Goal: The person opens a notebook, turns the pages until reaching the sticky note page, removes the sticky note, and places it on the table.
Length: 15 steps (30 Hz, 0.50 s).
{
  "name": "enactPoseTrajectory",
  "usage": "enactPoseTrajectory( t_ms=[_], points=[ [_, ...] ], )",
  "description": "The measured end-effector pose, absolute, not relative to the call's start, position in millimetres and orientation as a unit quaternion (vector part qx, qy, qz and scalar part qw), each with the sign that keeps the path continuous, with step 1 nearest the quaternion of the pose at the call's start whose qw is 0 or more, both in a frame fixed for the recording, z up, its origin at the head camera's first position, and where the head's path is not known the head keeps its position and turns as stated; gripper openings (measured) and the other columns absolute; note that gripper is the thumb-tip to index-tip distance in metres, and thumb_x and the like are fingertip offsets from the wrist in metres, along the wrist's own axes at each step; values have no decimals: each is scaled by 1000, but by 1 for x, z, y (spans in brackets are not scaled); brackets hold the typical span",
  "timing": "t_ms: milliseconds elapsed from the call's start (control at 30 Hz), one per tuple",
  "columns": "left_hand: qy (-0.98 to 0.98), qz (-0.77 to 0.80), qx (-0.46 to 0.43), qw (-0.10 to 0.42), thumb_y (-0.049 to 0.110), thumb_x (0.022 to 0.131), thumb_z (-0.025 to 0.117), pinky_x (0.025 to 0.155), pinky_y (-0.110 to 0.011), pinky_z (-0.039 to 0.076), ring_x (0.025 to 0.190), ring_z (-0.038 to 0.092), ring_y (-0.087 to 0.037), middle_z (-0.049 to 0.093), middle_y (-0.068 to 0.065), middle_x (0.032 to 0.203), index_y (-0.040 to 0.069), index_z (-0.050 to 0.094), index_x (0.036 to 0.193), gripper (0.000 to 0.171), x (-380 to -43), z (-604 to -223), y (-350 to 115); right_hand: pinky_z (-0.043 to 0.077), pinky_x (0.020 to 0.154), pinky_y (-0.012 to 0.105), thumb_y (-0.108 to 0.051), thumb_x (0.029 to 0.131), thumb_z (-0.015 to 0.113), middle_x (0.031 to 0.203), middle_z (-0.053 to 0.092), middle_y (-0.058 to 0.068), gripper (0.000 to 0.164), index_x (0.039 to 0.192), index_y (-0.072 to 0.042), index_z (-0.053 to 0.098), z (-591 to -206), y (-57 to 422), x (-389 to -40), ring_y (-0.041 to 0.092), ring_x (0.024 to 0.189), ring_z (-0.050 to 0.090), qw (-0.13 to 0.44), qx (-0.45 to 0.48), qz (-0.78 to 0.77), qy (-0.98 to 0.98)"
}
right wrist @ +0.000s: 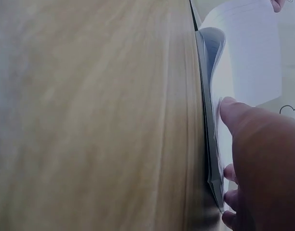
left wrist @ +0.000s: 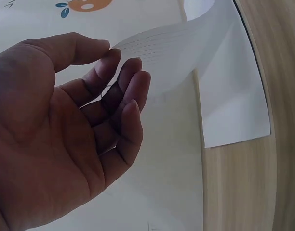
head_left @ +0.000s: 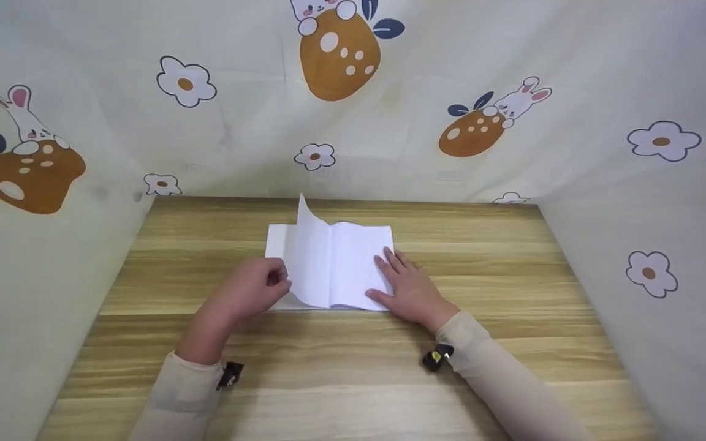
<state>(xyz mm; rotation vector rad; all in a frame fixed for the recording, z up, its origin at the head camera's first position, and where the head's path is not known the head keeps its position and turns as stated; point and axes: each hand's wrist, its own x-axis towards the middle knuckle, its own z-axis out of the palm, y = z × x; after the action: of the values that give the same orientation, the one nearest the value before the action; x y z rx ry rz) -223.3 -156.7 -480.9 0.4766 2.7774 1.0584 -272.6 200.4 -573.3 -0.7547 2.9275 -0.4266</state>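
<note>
An open notebook with white, faintly lined pages lies on the wooden table. One page stands raised and curved over its left half. My left hand pinches the edge of that page between thumb and index finger; in the left wrist view the other fingers of the left hand curl loosely beside it. My right hand rests with spread fingers on the right-hand page, near its outer edge. In the right wrist view the thumb presses on the paper close to the notebook's lower edge.
The wooden table runs to a pale curtain printed with rabbits, strawberries and flowers, which hangs at the back and both sides. Small black devices sit at the cuffs, one by the left wrist and one by the right.
</note>
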Motion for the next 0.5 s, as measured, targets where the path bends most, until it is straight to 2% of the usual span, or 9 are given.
enactPoseTrajectory(
  t_ms=[333,500],
  points=[
    [930,320,145,112,12,101,66,68,-37,47,73,53,-20,57,-2,78,9,67,87,15,-224,-488,-174,24,131,66,-71,108,51,183,18,15,91,176,-13,30,-575,201,-272,40,168,20,57,-238,-129,961],
    [934,308,106,146,21,105,70,69,-39,51,78,58,-22,62,-6,84,6,71,98,16,-221,-487,-182,22,131,66,-73,108,50,184,16,14,93,176,-14,28,-570,199,-272,39,168,19,67,-234,-124,962]
  ],
)
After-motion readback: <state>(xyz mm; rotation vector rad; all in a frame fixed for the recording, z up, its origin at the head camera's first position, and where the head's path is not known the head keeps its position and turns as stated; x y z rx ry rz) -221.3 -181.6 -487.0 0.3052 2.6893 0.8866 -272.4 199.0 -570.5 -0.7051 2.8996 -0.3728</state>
